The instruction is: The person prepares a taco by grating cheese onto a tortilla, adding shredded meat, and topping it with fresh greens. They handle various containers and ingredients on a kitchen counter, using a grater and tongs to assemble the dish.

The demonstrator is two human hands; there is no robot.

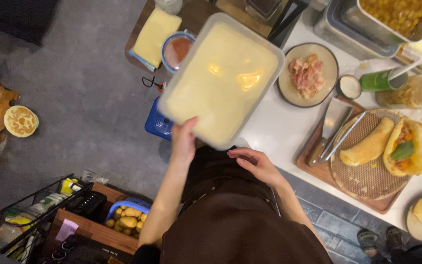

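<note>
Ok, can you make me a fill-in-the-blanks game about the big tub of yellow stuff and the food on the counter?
1. The left hand holds the big tub of pale ____ batter.
2. The right hand is open and holds ____.
3. The pink meat lies on a round ____.
4. The two folded pastries lie on a round wire ____.

Missing words: yellow; nothing; plate; rack

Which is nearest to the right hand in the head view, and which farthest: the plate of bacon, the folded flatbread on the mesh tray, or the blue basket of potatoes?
From the right hand:
1. Folded flatbread, on the mesh tray, toward the right of the view.
2. Plate of bacon, on the white counter, higher in the view.
3. Blue basket of potatoes, on the low shelf, toward the lower left.
</note>
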